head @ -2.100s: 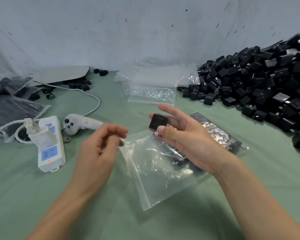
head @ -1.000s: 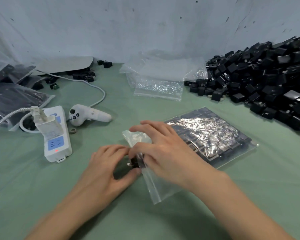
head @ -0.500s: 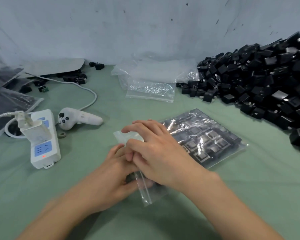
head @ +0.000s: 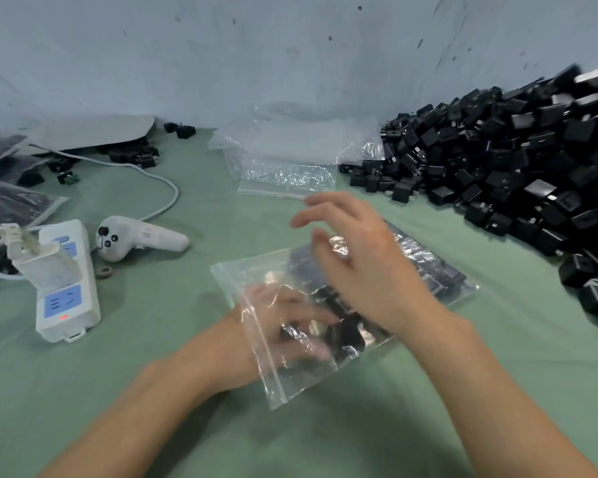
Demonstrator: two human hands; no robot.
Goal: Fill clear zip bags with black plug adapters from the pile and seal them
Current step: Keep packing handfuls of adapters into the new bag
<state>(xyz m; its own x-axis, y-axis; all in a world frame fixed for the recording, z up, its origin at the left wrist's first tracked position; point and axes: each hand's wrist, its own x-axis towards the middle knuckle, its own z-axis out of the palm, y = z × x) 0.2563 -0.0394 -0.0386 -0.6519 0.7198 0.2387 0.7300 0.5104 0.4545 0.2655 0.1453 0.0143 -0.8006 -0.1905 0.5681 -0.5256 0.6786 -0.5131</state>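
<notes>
Plug adapters (head: 339,334) — black and boxy — sit inside a clear zip bag (head: 256,281) lying near the centre of the green desk (head: 152,339), its open mouth facing about 8 o'clock. The left hand (head: 283,326) is pushed into that mouth from 8 o'clock, its fingers seen blurred through the plastic beside an adapter; whether its grip pinches the adapter or merely rests against it cannot be told. The right hand (head: 356,257) hovers over the far part of the bag, its grip spread, fingers splayed toward 11 o'clock and holding nothing. Beneath that hand, at roughly 2 o'clock from the bag, a filled bag (head: 442,274) of adapters lies flat and partly overlapped by the clear one.

At 2 to 3 o'clock the loose pile (head: 497,167) of black adapters banks up against the pale wall (head: 290,56). At 12 o'clock, just beside the pile's edge, a stack of empty bags (head: 287,167) glints on the cloth. At 9 o'clock stands a white power strip (head: 66,291) with a charger plugged in and a small red light showing; just beyond it, at about 10 o'clock, rests a white handheld controller (head: 135,239) — a white cable (head: 159,181) curves behind it. More bagged goods (head: 11,201) lie at the far left edge, with a few stray black adapters (head: 180,130) near the wall at 11 o'clock.
</notes>
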